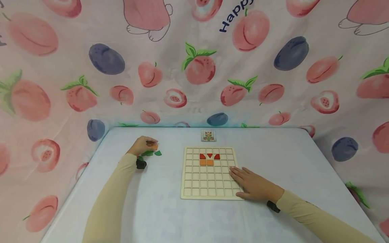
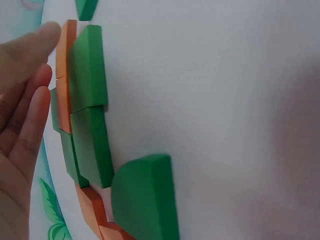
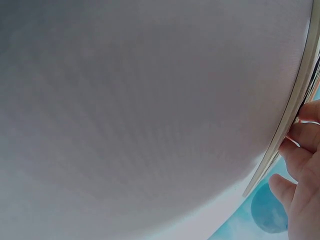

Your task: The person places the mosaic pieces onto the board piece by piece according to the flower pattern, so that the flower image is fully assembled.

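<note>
- As the table point(image 1: 158, 216) is looked down on in the head view, one grid board point(image 1: 203, 192) is seen on it, divided into seven columns and seven rows.
- Five pieces are set in the grid board: three red pieces point(image 1: 209, 155) side by side in its second row from the far edge, two of them rounded and one triangular, and two orange squares point(image 1: 206, 162) in the row below.
- Beyond the grid board's far edge, one small picture card point(image 1: 208, 135) is laid.
- On the grid board's near right edge, the right hand point(image 1: 253, 184) is rested with its fingers extended, nothing being grasped.
- To the left of the grid board, the left hand point(image 1: 143, 145) is held at loose orange pieces point(image 1: 154, 147) and green pieces point(image 1: 158, 153), well apart from it.
- In the left wrist view, at least five green pieces and four orange ones can be counted in that group; the upper orange pair is reached by the thumb, but whether one is pinched cannot be told.
- In the right wrist view, four fingertips point(image 3: 286, 148) are shown at the grid board's edge.
</note>
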Demonstrator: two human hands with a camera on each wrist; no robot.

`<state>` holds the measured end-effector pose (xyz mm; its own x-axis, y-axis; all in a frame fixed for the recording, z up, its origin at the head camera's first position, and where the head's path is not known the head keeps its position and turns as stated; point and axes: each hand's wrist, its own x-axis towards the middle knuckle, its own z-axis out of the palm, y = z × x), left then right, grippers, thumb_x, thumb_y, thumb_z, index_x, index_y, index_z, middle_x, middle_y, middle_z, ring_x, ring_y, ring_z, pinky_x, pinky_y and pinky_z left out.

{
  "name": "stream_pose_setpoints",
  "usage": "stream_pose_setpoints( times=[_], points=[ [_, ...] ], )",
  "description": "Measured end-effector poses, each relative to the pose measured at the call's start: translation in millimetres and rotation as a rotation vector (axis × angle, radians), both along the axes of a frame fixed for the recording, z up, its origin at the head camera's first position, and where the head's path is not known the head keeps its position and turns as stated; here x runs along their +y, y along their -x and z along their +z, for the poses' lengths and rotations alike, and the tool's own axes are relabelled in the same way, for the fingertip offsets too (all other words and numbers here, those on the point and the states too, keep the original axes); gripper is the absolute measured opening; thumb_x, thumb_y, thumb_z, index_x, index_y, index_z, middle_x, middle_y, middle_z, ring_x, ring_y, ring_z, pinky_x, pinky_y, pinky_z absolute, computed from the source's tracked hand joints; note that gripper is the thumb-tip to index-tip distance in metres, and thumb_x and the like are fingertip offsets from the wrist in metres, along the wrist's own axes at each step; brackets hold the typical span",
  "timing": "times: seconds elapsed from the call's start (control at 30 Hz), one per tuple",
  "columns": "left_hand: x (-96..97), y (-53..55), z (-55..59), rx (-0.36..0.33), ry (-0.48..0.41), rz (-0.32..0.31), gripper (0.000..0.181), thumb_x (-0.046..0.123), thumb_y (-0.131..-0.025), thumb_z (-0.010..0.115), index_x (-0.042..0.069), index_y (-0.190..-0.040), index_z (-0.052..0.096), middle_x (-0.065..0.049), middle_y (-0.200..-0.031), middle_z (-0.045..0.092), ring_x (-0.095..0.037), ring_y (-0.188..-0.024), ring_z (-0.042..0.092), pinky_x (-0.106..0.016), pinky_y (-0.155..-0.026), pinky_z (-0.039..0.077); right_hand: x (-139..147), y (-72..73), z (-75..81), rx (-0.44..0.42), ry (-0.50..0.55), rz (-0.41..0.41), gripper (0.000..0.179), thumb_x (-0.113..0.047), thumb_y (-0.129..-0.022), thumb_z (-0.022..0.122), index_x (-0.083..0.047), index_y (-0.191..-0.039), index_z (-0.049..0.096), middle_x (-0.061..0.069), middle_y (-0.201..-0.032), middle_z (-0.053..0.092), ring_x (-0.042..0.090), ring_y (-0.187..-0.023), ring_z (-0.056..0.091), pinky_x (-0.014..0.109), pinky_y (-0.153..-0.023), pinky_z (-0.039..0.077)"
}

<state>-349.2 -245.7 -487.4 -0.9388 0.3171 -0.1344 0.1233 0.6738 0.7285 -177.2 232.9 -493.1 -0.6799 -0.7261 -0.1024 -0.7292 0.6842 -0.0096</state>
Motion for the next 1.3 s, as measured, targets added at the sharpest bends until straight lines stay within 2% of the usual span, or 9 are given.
stream_pose_setpoints(
  times=[0.17, 0.3, 0.43, 0.63, 0.87, 1.0, 1.3],
  points=[
    [1.6, -0.9, -2.2, 0.030, 0.043, -0.014, 0.037, 0.004, -0.081, 0.071, -0.002, -0.116, 0.064, -0.022, -0.120, 0.061, -0.035, -0.112, 0.055, -0.044, -0.097, 0.046, 0.5, 0.4, -3.0, 0.029, 0.002, 0.006, 0.076, -0.055, -0.093, 0.044, -0.002, -0.146, 0.031, 0.014, -0.153, 0.030, 0.029, -0.140, 0.031, 0.047, -0.111, 0.030],
    [5.2, -1.4, -2.9, 0.087, 0.081, -0.012, 0.033, 0.003, -0.081, 0.070, -0.001, -0.113, 0.066, -0.022, -0.117, 0.063, -0.034, -0.110, 0.057, -0.045, -0.096, 0.046, 0.8, 0.6, -3.7, 0.055, 0.022, 0.014, 0.076, -0.055, -0.093, 0.046, -0.001, -0.144, 0.034, 0.014, -0.151, 0.033, 0.030, -0.139, 0.033, 0.048, -0.109, 0.032],
    [10.5, -1.0, -5.1, 0.119, 0.081, -0.016, 0.030, 0.003, -0.081, 0.070, 0.000, -0.111, 0.068, -0.020, -0.114, 0.065, -0.032, -0.105, 0.059, -0.043, -0.093, 0.048, 1.0, 0.9, -3.9, 0.057, 0.022, 0.016, 0.076, -0.055, -0.092, 0.047, -0.001, -0.144, 0.034, 0.015, -0.151, 0.033, 0.030, -0.139, 0.034, 0.048, -0.109, 0.032],
    [14.7, -1.2, -8.3, 0.119, 0.089, -0.013, 0.030, 0.005, -0.082, 0.070, 0.002, -0.111, 0.068, -0.019, -0.115, 0.064, -0.030, -0.104, 0.058, -0.042, -0.092, 0.047, 1.2, 1.3, -4.0, 0.023, 0.002, -0.006, 0.077, -0.055, -0.092, 0.046, -0.002, -0.146, 0.031, 0.013, -0.153, 0.029, 0.028, -0.141, 0.030, 0.046, -0.112, 0.029],
    [11.7, -2.8, -7.9, 0.125, 0.123, 0.005, 0.030, 0.004, -0.081, 0.070, 0.002, -0.111, 0.068, -0.019, -0.114, 0.064, -0.031, -0.106, 0.057, -0.044, -0.094, 0.046, 1.3, 0.7, -4.2, 0.047, 0.015, 0.010, 0.076, -0.055, -0.092, 0.047, -0.001, -0.144, 0.033, 0.015, -0.152, 0.032, 0.029, -0.139, 0.033, 0.047, -0.110, 0.032],
    [9.7, -2.7, -9.4, 0.140, 0.124, 0.003, 0.030, 0.005, -0.080, 0.071, 0.001, -0.110, 0.069, -0.018, -0.111, 0.066, -0.030, -0.103, 0.058, -0.044, -0.092, 0.048, 0.8, 0.2, -2.2, 0.033, -0.001, 0.008, 0.075, -0.054, -0.093, 0.046, -0.001, -0.145, 0.032, 0.015, -0.152, 0.031, 0.030, -0.140, 0.031, 0.047, -0.111, 0.030],
    [11.9, -3.2, -9.6, 0.123, 0.136, 0.023, 0.029, 0.006, -0.081, 0.071, 0.002, -0.110, 0.069, -0.017, -0.109, 0.066, -0.028, -0.099, 0.057, -0.041, -0.089, 0.048, -0.4, -0.2, -0.7, 0.013, -0.005, 0.002, 0.076, -0.053, -0.093, 0.046, -0.001, -0.146, 0.030, 0.015, -0.153, 0.029, 0.030, -0.141, 0.030, 0.047, -0.112, 0.029]
  ],
)
